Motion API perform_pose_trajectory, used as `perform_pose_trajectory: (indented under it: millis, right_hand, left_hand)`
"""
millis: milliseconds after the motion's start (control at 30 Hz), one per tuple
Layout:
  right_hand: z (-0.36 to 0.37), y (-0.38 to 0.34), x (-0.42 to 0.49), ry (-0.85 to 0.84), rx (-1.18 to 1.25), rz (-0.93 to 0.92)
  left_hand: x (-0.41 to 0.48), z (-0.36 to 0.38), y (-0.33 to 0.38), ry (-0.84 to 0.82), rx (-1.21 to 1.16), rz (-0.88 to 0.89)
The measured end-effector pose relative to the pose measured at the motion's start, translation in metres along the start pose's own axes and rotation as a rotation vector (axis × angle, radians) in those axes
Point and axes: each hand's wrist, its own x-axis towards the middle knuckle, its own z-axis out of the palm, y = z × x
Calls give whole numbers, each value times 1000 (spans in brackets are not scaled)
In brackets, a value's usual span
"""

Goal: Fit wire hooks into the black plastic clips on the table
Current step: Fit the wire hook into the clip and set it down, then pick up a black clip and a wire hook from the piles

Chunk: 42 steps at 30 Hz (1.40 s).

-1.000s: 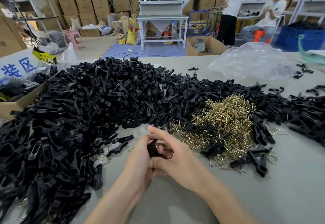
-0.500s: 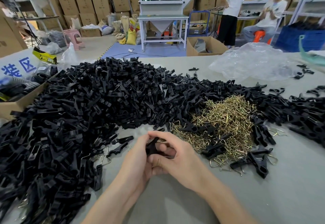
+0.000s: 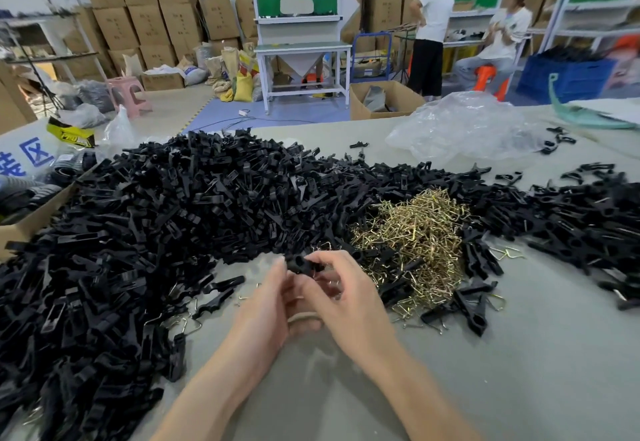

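Between left grip (image 3: 264, 312), right grip (image 3: 349, 302): clip (image 3: 300, 264)

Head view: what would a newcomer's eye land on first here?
A huge heap of black clips sprawls across the left and far side of the table. A tangle of brass hooks gleams right of centre. Nearest the camera, the left hand and right hand pinch one clip between them.

L hand (image 3: 266, 305) + R hand (image 3: 346, 298) meet, fingers (image 3: 332, 257) pinching clip (image 3: 301, 264).
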Motion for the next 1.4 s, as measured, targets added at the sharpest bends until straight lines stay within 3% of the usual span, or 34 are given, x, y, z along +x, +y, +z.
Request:
perform_pose_trajectory:
  millis: [167, 300, 400, 500, 600, 733, 833, 1000, 1133, 1300, 1400]
  right_hand:
    - [-39, -2, 6, 249, 489, 272]
    - [-148, -6, 42, 541, 1050, 223]
    - [-213, -11, 54, 673, 1216, 206]
    - [-206, -5, 38, 562, 1123, 258]
    - [-165, -1, 17, 445, 977, 298]
    - [-98, -6, 5, 256, 619, 234]
    - [-51, -7, 7, 163, 321, 140]
    - [3, 3, 16, 36, -29, 46]
    - [10, 16, 21, 28, -131, 12]
    - [2, 23, 26, 89, 5, 109]
    - [2, 23, 25, 74, 13, 113]
  left_hand:
    - [10, 47, -5, -36, 25, 44]
    - [14, 75, -4, -92, 59, 59]
    - [13, 87, -9, -80, 69, 41]
    - [9, 89, -13, -57, 57, 63]
    - [7, 75, -18, 29, 181, 227]
    - [1, 32, -24, 253, 924, 635]
    - [-1, -5, -28, 479, 1416, 655]
    - [16, -36, -21, 654, 1497, 309]
    - [38, -49, -17, 671, 1558, 349]
    - [62, -54, -3, 641, 1625, 321]
    - [63, -54, 0, 621, 1581, 421]
